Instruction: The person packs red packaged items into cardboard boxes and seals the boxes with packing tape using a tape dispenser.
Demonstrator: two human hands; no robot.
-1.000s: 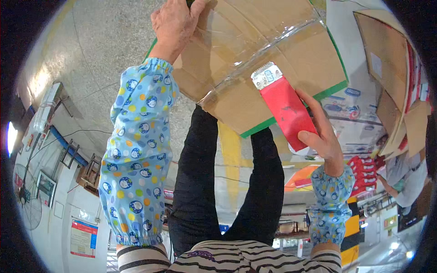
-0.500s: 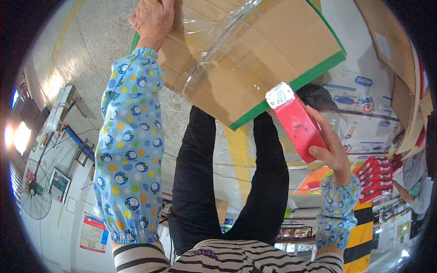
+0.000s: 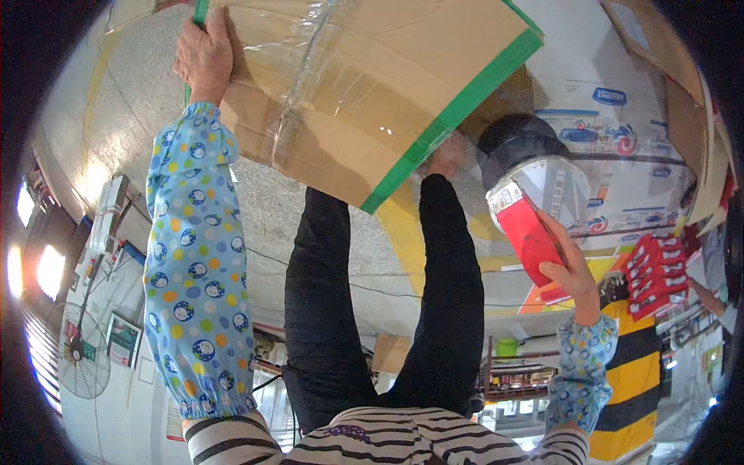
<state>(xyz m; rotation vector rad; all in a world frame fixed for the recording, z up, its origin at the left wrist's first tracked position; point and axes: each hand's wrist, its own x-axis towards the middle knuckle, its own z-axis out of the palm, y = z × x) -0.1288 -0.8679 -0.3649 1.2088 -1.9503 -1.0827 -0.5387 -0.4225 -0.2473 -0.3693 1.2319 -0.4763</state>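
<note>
My left hand (image 3: 206, 58) grips the left edge of a brown cardboard piece (image 3: 372, 85). Green strips line its edges, and shiny clear tape runs across it. The fingers are partly behind the board. My right hand (image 3: 572, 267) is closed around a red tape dispenser (image 3: 530, 240) with a toothed metal end. That end points up and left, apart from the cardboard's green edge. Beyond it are a dark round thing (image 3: 523, 146) and a clear round piece (image 3: 559, 182); whether either belongs to the dispenser I cannot tell.
White printed cartons (image 3: 620, 167) are stacked at the right. Red packages (image 3: 655, 275) hang or lie near a yellow-and-black striped post (image 3: 626, 380). A fan (image 3: 81, 349) stands at the left. My black-trousered legs (image 3: 325, 279) are below the cardboard.
The cardboard and my left hand have shifted left. My right hand has moved the dispenser down and slightly right, away from the green edge. The dark round thing shows more.
</note>
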